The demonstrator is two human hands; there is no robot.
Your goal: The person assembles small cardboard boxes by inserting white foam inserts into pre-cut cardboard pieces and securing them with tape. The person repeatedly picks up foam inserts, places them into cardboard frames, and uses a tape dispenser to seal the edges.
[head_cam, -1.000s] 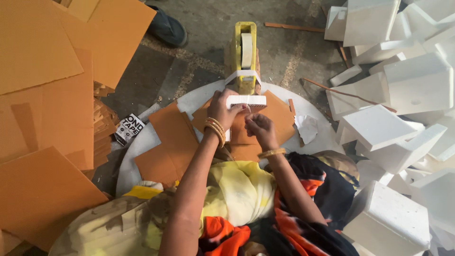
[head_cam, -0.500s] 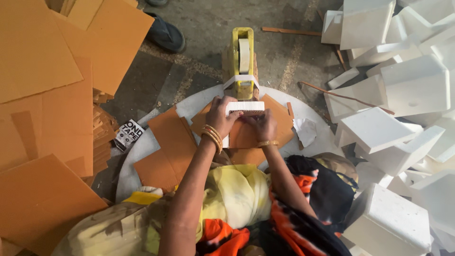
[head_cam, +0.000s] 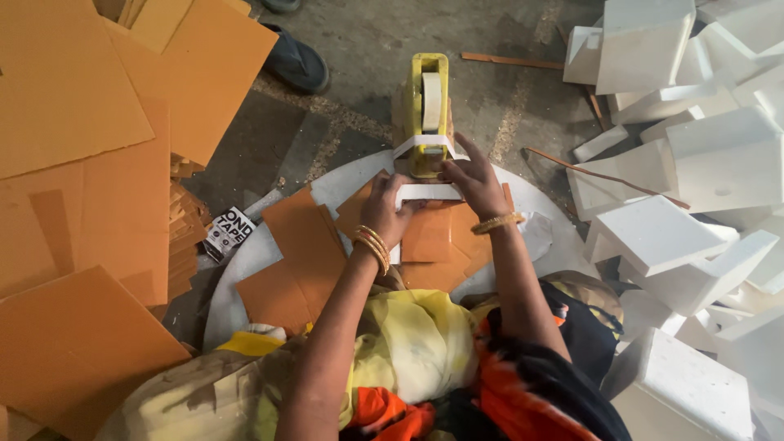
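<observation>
Both hands at the tape dispenser, folding a small white box.

The left hand (head_cam: 384, 214) and right hand (head_cam: 472, 181) have fingers closed on the box (head_cam: 428, 193), just below the yellow dispenser (head_cam: 428, 110). Judged: hold the flap flat and pull the tape (head_cam: 425, 144) straight across it. A black-and-white label (head_cam: 229, 232) lies well left of the fingers; white foam blocks (head_cam: 653, 237) lie right.

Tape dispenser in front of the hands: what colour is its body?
Yellow. The tape dispenser holds a pale roll; it shows plainly in the head view, just beyond the right hand.
</observation>
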